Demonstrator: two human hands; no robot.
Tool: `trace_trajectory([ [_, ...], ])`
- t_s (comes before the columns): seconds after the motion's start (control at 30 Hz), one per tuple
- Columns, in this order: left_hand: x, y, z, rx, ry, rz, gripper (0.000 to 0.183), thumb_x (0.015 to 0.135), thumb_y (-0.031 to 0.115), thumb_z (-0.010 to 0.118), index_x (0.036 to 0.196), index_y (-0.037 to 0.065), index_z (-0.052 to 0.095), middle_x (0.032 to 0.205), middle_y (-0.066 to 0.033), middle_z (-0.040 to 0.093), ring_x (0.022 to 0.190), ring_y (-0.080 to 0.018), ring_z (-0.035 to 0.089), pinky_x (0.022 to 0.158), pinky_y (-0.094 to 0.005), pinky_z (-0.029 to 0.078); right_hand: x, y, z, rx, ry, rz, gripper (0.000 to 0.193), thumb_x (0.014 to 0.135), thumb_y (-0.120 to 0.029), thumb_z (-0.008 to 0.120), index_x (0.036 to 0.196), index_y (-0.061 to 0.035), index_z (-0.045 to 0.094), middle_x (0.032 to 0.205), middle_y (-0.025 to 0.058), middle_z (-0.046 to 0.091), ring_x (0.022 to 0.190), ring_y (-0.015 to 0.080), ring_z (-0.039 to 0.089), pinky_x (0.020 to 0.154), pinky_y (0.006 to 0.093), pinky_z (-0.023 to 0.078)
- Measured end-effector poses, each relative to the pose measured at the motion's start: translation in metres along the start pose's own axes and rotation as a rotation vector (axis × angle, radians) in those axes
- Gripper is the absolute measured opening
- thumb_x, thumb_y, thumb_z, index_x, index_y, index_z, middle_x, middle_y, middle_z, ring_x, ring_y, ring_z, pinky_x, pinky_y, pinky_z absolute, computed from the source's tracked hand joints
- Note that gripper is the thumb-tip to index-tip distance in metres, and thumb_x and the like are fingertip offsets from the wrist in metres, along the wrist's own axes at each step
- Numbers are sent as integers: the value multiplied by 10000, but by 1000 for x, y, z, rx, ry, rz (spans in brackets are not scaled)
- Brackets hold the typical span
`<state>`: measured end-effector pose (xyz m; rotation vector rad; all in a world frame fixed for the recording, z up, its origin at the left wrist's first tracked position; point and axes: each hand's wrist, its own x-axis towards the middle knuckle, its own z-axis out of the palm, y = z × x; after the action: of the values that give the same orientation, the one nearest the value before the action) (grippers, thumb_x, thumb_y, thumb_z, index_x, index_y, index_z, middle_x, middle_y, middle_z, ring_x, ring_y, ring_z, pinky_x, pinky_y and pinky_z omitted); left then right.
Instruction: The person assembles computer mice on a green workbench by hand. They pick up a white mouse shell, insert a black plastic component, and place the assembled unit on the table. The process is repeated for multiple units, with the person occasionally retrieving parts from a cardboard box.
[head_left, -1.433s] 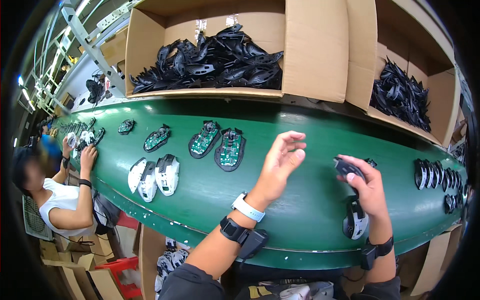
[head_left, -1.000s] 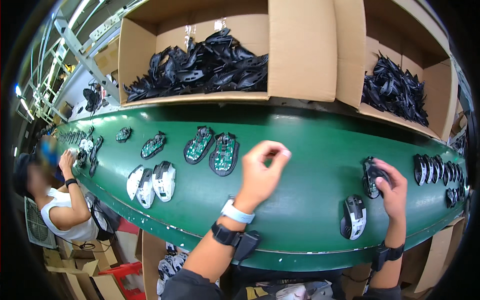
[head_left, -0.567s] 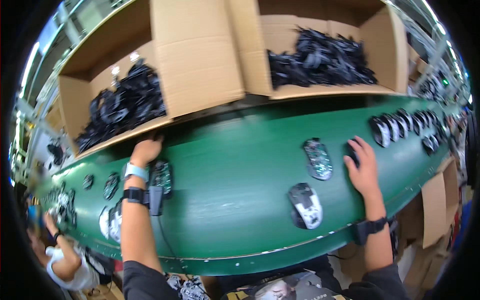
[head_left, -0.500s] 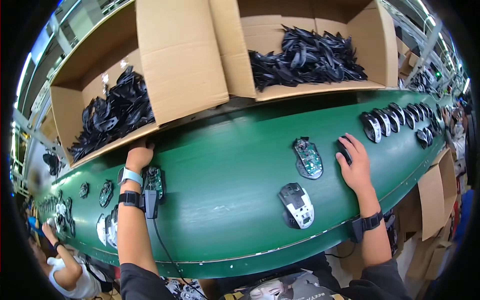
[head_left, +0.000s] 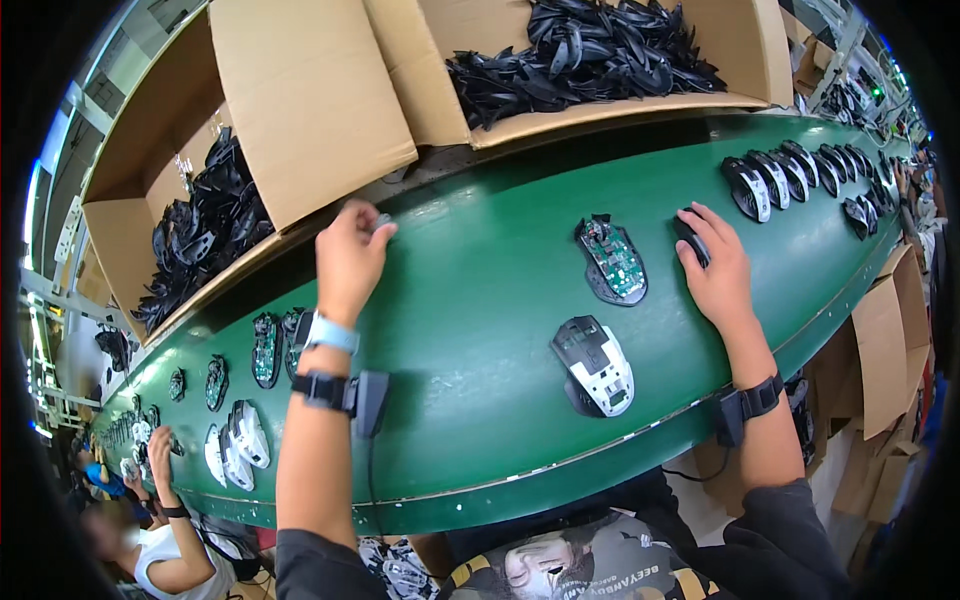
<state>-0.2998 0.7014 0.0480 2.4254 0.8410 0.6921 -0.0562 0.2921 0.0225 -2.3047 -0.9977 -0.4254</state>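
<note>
My left hand (head_left: pixel 350 255) is closed over the green belt, beside the box flap. A small greyish piece (head_left: pixel 381 223) shows at its fingertips, too small to name. My right hand (head_left: pixel 718 265) is curled round a black computer mouse part (head_left: pixel 692 238) at the right, its underside hidden. Between the hands, nearer the right one, lies an opened mouse base with a green circuit board (head_left: pixel 622 265). Closer to me rests a black and white mouse shell (head_left: pixel 603 368). Beyond my left wrist are more mouse bases with boards (head_left: pixel 266 350), one partly covered by the wrist.
Cardboard boxes (head_left: pixel 340 110) of black curved plastic parts (head_left: pixel 600 55) line the belt's (head_left: pixel 470 400) far side. A row of mice (head_left: pixel 748 188) stands at far right, white shells (head_left: pixel 247 435) at left. A co-worker's hand (head_left: pixel 160 455) is at the left edge.
My left hand has come away from the left box's lower edge, moving right, with the small greyish piece showing. My right hand keeps its hold on the mouse part. The view has shifted.
</note>
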Motion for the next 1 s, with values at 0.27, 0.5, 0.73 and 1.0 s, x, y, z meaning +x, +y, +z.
trace_trajectory([
  [0.27,64,37,74,233,88,94,239,947,272,738,1071,94,637,964,-215,723,975,-456,685,813,-541,532,4,2,2,14,23,-8,383,899,-126,717,1280,-93,705,1382,154,650,1272,372,606,1082,458,501],
  [0.5,66,8,82,371,146,267,352,962,258,704,1239,43,674,1056,-252,736,1006,-459,692,895,-526,548,5,2,4,-2,32,-43,383,909,-142,717,1287,-86,703,1376,162,652,1258,392,608,1074,473,504],
  [0.73,-30,83,4,32,-89,416,275,879,132,775,1121,34,690,1272,-172,688,1220,-365,583,1085,-440,435,0,14,2,-18,22,3,359,921,-157,724,1273,-84,727,1361,168,678,1241,380,635,1061,465,519],
  [1.0,-139,54,-33,-218,79,351,100,831,-4,749,910,21,692,873,-108,701,879,-300,642,807,-400,500,26,-83,15,273,-61,-76,355,926,-181,720,1267,-87,748,1363,202,681,1246,389,654,1089,443,515],
])
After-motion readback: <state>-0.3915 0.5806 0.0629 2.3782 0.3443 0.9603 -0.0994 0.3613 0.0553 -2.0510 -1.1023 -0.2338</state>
